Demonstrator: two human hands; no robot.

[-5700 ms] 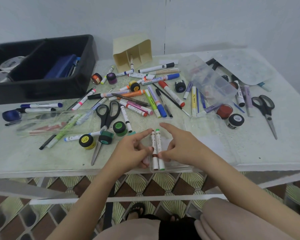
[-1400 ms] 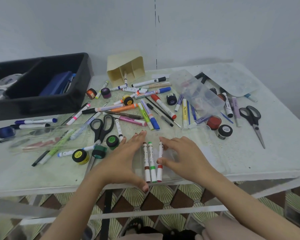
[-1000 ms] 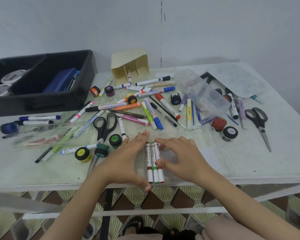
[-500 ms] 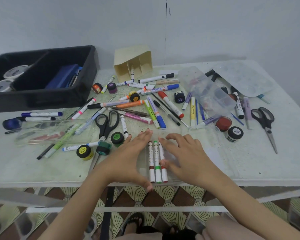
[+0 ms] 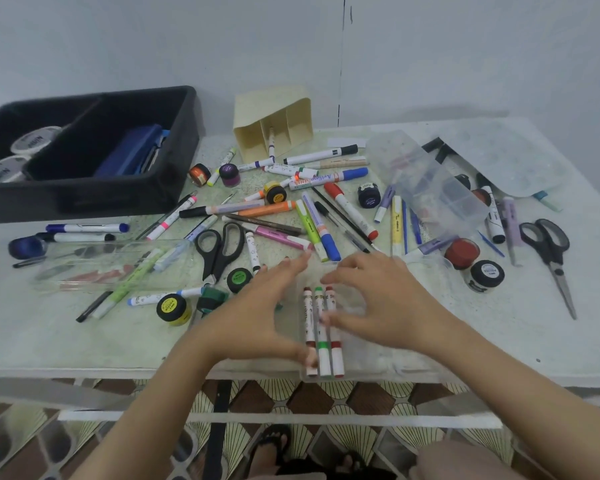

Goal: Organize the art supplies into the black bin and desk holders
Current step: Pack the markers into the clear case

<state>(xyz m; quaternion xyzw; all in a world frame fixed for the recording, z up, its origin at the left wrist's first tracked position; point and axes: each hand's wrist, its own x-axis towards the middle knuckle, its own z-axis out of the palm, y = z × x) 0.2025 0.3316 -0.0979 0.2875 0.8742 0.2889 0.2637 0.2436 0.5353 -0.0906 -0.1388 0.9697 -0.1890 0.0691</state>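
Three markers (image 5: 321, 330) with brown, green and red caps lie side by side in a clear tray (image 5: 371, 362) at the table's front edge. My left hand (image 5: 257, 313) lies just left of them with its fingers straight and its thumb at their near ends. My right hand (image 5: 378, 306) arches over the tray from the right, and its thumb touches the red marker. The black bin (image 5: 84, 199) stands at the back left with tape rolls and a blue case inside. A beige desk holder (image 5: 274, 105) lies tipped at the back with one pen in it.
Many markers, pens and paint jars lie scattered across the middle of the table. Black scissors (image 5: 222, 247) lie near my left hand, another pair (image 5: 551, 251) at the far right. A clear holder (image 5: 111, 261) lies at the left, a clear box (image 5: 426, 181) at the right.
A red-capped marker has joined the brown and green ones in the tray. The three now lie pressed close together, with my hands still flanking them.
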